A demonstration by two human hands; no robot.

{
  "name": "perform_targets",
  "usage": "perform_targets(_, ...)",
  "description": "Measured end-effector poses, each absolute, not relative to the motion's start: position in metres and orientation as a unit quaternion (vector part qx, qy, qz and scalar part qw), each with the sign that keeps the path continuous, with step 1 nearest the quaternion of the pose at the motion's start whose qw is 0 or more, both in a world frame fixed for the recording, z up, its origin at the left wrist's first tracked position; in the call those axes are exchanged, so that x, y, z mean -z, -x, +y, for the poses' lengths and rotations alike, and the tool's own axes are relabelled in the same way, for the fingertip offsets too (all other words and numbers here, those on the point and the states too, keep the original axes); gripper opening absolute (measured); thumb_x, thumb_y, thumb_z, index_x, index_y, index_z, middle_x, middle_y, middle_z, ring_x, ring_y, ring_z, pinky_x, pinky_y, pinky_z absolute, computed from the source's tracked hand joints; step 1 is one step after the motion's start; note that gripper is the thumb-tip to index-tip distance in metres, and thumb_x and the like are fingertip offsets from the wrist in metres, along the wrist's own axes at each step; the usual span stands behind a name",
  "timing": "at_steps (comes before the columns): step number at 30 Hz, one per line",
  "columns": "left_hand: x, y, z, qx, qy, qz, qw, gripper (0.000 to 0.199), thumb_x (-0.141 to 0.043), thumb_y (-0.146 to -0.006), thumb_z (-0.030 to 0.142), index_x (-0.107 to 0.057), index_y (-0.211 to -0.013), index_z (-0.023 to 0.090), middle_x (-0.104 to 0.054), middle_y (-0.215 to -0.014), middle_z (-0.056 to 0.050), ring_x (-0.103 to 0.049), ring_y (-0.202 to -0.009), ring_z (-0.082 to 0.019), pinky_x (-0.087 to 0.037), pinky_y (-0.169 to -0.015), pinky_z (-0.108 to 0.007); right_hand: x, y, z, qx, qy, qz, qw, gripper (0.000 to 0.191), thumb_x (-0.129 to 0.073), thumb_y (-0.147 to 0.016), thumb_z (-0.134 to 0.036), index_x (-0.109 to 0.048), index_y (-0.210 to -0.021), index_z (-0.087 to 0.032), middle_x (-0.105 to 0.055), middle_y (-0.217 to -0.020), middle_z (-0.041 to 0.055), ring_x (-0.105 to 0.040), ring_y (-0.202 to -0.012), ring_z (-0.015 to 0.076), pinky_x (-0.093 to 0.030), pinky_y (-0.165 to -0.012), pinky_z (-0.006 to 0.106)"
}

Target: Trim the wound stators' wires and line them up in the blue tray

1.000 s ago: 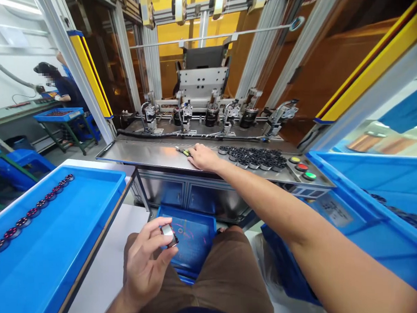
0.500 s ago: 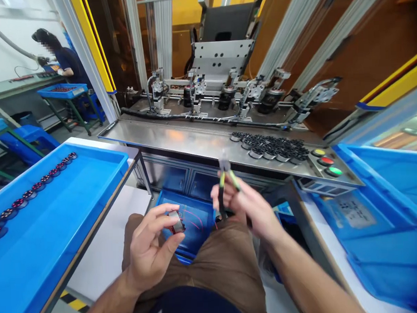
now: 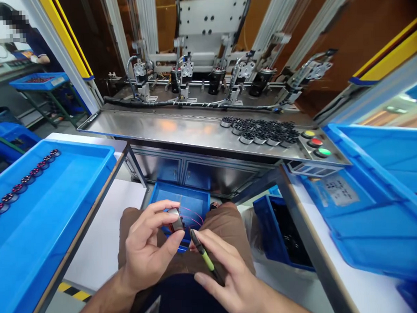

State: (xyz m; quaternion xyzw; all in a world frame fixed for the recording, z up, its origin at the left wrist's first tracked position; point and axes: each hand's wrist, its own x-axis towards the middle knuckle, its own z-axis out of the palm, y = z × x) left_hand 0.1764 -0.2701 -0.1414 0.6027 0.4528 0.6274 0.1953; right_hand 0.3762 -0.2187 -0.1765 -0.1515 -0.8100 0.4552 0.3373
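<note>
Between the thumb and fingers of my left hand is a small round metal motor part with red windings. Thin red wires trail from it to the right. My right hand is wrapped round pliers with black and yellow-green handles. Their tip points up and left, close beside the wires; whether it touches them I cannot tell. Both hands are above my lap.
A blue tray with a row of wound parts lies left. Ahead stands a machine with a steel ledge, black parts and buttons. Blue bins stand right. A person works far left.
My right hand has come down and left with the pliers, from in front of the ledge to beside the held part. My left hand has barely moved. The view has tilted down.
</note>
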Motion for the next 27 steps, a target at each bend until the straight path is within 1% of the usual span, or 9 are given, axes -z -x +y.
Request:
perform_targets(3,0.140,-0.176,-0.273,-0.625,-0.601,0.459,0.191,0.045,-0.067,-0.080,-0.003,-0.064,-0.119,0.020,-0.065,-0.124,-0.012,-0.063,-0.117,-0.024,-0.056,-0.096,-0.038,0.175,-0.373,-0.219,-0.455,0.138,-0.811,0.341,0.073,-0.064,-0.086,-0.016,-0.035,-0.152,-0.026,-0.063,-0.117,0.0093,-0.063,-0.102,0.0204,-0.055,-0.091,0.031)
perform_targets(7,0.140,-0.176,-0.276,-0.625,-0.600,0.458,0.197,0.045,-0.067,-0.081,-0.004,-0.064,-0.119,0.020,-0.065,-0.124,-0.012,-0.063,-0.117,-0.023,-0.055,-0.096,-0.038,0.175,-0.372,-0.220,-0.446,0.140,-0.813,0.346,0.068,-0.060,-0.087,-0.013,-0.038,-0.150,-0.026,-0.064,-0.098,0.0068,-0.063,-0.084,0.0186,-0.056,-0.074,0.028)
perform_targets(9,0.140,-0.176,-0.277,-0.626,-0.600,0.453,0.206,0.046,-0.066,-0.081,-0.004,-0.064,-0.120,0.020,-0.064,-0.125,-0.012,-0.062,-0.118,-0.024,-0.056,-0.096,-0.038,0.174,-0.373,-0.220,-0.438,0.144,-0.816,0.348,0.066,-0.057,-0.088,-0.011,-0.039,-0.149,-0.027,-0.064,-0.091,0.0054,-0.062,-0.078,0.0182,-0.054,-0.069,0.027)
perform_targets(13,0.140,-0.175,-0.277,-0.628,-0.607,0.436,0.217,0.046,-0.065,-0.082,-0.004,-0.063,-0.121,0.021,-0.064,-0.126,-0.011,-0.063,-0.118,-0.024,-0.055,-0.098,-0.040,0.169,-0.375,-0.219,-0.447,0.157,-0.809,0.347,0.067,-0.058,-0.086,-0.010,-0.041,-0.148,-0.029,-0.062,-0.088,0.0039,-0.061,-0.078,0.0184,-0.054,-0.070,0.028)
perform_targets(16,0.139,-0.175,-0.278,-0.623,-0.620,0.430,0.208,0.045,-0.066,-0.082,-0.003,-0.064,-0.120,0.021,-0.065,-0.125,-0.011,-0.062,-0.118,-0.024,-0.053,-0.100,-0.041,0.164,-0.374,-0.219,-0.464,0.141,-0.803,0.347,0.072,-0.056,-0.084,-0.008,-0.038,-0.150,-0.030,-0.061,-0.094,0.0048,-0.062,-0.086,0.0191,-0.055,-0.074,0.028)
perform_targets(19,0.138,-0.174,-0.279,-0.614,-0.631,0.430,0.201,0.044,-0.066,-0.082,-0.001,-0.064,-0.120,0.020,-0.065,-0.126,-0.012,-0.063,-0.117,-0.024,-0.054,-0.097,-0.040,0.162,-0.372,-0.218,-0.465,0.134,-0.801,0.351,0.075,-0.055,-0.083,-0.007,-0.035,-0.152,-0.030,-0.060,-0.102,0.0059,-0.061,-0.092,0.0192,-0.056,-0.079,0.028)
perform_targets(22,0.137,-0.173,-0.280,-0.604,-0.642,0.432,0.191,0.043,-0.067,-0.081,-0.001,-0.064,-0.119,0.019,-0.066,-0.124,-0.013,-0.063,-0.116,-0.025,-0.054,-0.096,-0.040,0.162,-0.371,-0.218,-0.461,0.130,-0.801,0.359,0.076,-0.054,-0.083,-0.007,-0.033,-0.153,-0.029,-0.060,-0.104,0.0065,-0.061,-0.095,0.0196,-0.056,-0.081,0.029)
perform_targets(25,0.136,-0.172,-0.281,-0.595,-0.651,0.433,0.186,0.042,-0.067,-0.081,-0.001,-0.064,-0.119,0.018,-0.066,-0.124,-0.013,-0.064,-0.116,-0.025,-0.054,-0.096,-0.040,0.163,-0.370,-0.218,-0.460,0.126,-0.802,0.359,0.075,-0.054,-0.083,-0.007,-0.034,-0.153,-0.027,-0.060,-0.103,0.0070,-0.061,-0.094,0.0199,-0.056,-0.079,0.030)
perform_targets(27,0.135,-0.172,-0.281,-0.589,-0.657,0.434,0.182,0.043,-0.067,-0.081,-0.001,-0.064,-0.119,0.018,-0.065,-0.125,-0.013,-0.064,-0.115,-0.024,-0.054,-0.097,-0.039,0.164,-0.371,-0.218,-0.456,0.129,-0.805,0.357,0.073,-0.053,-0.084,-0.007,-0.035,-0.152,-0.027,-0.060,-0.098,0.0063,-0.061,-0.088,0.0191,-0.056,-0.076,0.030)
